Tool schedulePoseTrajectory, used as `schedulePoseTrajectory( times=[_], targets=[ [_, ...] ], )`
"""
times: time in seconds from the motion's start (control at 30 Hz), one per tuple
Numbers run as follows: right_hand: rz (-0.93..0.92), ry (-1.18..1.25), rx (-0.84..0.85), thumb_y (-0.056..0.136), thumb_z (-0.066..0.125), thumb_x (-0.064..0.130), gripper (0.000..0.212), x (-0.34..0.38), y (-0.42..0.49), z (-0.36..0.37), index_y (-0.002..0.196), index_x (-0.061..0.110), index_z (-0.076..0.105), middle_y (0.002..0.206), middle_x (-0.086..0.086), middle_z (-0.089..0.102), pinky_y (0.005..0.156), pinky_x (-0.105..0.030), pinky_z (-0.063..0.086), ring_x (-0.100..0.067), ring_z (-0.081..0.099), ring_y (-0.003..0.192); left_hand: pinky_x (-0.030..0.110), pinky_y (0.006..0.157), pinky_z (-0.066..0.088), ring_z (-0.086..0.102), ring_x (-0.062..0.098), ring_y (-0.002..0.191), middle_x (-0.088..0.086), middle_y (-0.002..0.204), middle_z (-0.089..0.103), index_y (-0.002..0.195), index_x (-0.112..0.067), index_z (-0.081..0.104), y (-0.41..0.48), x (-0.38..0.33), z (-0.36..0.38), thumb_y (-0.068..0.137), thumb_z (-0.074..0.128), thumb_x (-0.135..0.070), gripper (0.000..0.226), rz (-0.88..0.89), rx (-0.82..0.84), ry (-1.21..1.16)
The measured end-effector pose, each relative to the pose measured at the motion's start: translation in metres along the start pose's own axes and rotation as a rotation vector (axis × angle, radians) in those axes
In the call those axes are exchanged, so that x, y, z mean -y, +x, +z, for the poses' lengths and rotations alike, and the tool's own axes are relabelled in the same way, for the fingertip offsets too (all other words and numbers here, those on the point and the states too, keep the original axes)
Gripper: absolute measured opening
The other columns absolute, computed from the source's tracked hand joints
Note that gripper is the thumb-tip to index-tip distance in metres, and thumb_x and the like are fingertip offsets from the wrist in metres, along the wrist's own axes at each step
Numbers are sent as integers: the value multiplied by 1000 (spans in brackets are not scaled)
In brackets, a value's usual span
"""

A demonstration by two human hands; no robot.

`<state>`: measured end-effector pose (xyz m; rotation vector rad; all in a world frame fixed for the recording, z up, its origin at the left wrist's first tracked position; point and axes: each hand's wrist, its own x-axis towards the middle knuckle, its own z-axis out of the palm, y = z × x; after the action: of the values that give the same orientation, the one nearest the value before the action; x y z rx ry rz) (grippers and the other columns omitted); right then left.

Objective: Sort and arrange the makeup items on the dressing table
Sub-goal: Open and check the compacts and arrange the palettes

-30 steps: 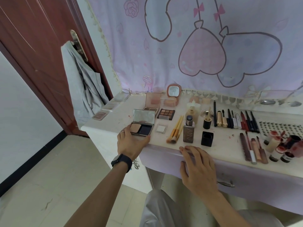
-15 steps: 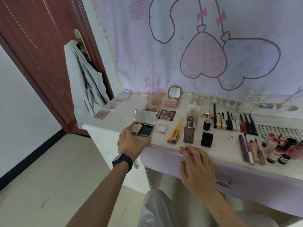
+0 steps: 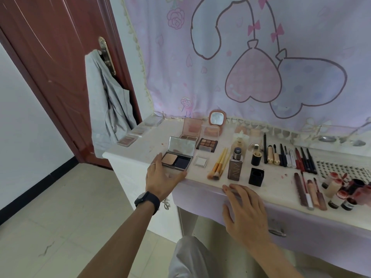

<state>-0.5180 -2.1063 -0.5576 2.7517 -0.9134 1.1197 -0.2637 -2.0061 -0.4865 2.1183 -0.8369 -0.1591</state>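
- Clearly the piece in hand is the open powder compact (image 3: 176, 160), flat near the dressing table's (image 3: 140, 149) front-left corner, with its mirrored lid standing up at the back.
- It looks light and rigid, but probably fragile: pressed powder cracks if knocked, and the hinged lid could flop or snap shut.
- Best hold is likely the base's two short sides, thumb and fingers clear of the pans; sliding it flat seems safer than lifting it by the lid.
- The left hand (image 3: 163, 180) brackets the base's front-left corner, fingers fairly straight along its left side and thumb stretched along its front edge, touching rather than closing round it.
- The right hand (image 3: 245, 209) lies flat with spread fingers on the table's front edge, holding nothing.
- Just right of the compact sits a small white pan (image 3: 200, 161), then bamboo-handled brushes (image 3: 218, 166) and an upright foundation bottle (image 3: 235, 165).
- Behind lie an eyeshadow palette (image 3: 206, 144) and an open blush compact (image 3: 191, 130).
- Further right, pencils and mascaras (image 3: 289, 155) lie in a row toward the back edge.
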Motion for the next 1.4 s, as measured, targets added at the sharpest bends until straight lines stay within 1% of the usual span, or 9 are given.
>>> schedulePoseTrajectory(
  times=[0.2, 0.37, 0.6, 0.77, 0.9, 1.07, 1.23, 1.33, 1.4],
  targets=[
    [-111, 125, -2, 94, 50, 34, 35, 35, 28, -18, 116, 16, 70, 122, -1, 67, 100, -38, 48, -22, 59, 114, 28, 112, 27, 27, 14, 142, -4, 152, 38, 150, -26, 34, 6, 39, -26, 84, 71, -49, 79, 16, -61, -17],
    [-185, 274, 102, 93, 50, 32, 33, 100, 83, -8, 113, 19, 73, 113, 5, 71, 89, -32, 53, -17, 62, 108, 31, 113, 30, 32, 18, 139, 1, 147, 43, 147, -23, 42, 20, 69, -57, 90, 67, -26, 62, -49, -91, 39],
    [-238, 291, 271, 92, 60, 26, 32, 182, 160, 50, 121, 17, 70, 120, 2, 70, 90, -35, 56, -22, 63, 115, 37, 114, 33, 31, 22, 140, 2, 150, 38, 145, -25, 42, 65, 102, -103, 90, 64, -22, 60, -100, -90, 153],
    [-304, 224, 491, 106, 33, 27, 50, 222, 195, 106, 154, 11, 33, 162, -8, 30, 122, -36, 24, -25, 25, 149, 38, 116, 31, 29, 24, 141, 4, 152, 36, 148, -26, 40, 116, 117, -129, 92, 60, -32, 60, -107, -76, 221],
    [-303, 128, 587, 108, 33, 21, 57, 230, 205, 138, 160, 10, 12, 169, -9, 7, 125, -38, 8, -25, 7, 155, 41, 116, 30, 25, 25, 144, 5, 153, 36, 149, -33, 37, 148, 126, -137, 92, 58, -44, 62, -114, -6, 272],
    [-358, 80, 440, 78, 82, 33, 55, 229, 194, 147, 129, 17, 69, 134, -3, 66, 102, -33, 52, -18, 62, 124, 46, 117, 28, 27, 29, 143, 6, 152, 40, 145, -42, 40, 177, 128, -128, 89, 51, -60, 60, -122, 73, 395],
    [-364, 55, 426, 105, 46, 26, 56, 226, 194, 159, 157, 9, 30, 163, -10, 29, 124, -41, 21, -27, 27, 151, 42, 100, 46, 53, 28, 114, 6, 119, 62, 127, -29, 59, 192, 114, -117, 88, 49, -63, 53, -131, 7, 444],
    [-394, 15, 415, 85, 76, 37, 55, 225, 194, 152, 136, 17, 64, 139, -3, 62, 106, -33, 49, -19, 59, 129, 37, 92, 50, 60, 27, 103, 6, 107, 68, 118, -19, 65, 188, 106, -120, 92, 52, -54, 46, -97, -18, 519],
    [-369, 29, 441, 83, 78, 38, 53, 228, 195, 145, 132, 19, 68, 136, -1, 65, 103, -32, 51, -17, 62, 125, 37, 88, 54, 64, 23, 99, 3, 102, 71, 113, -21, 69, 181, 105, -127, 88, 61, -53, 42, -103, -17, 437]
  ],
)
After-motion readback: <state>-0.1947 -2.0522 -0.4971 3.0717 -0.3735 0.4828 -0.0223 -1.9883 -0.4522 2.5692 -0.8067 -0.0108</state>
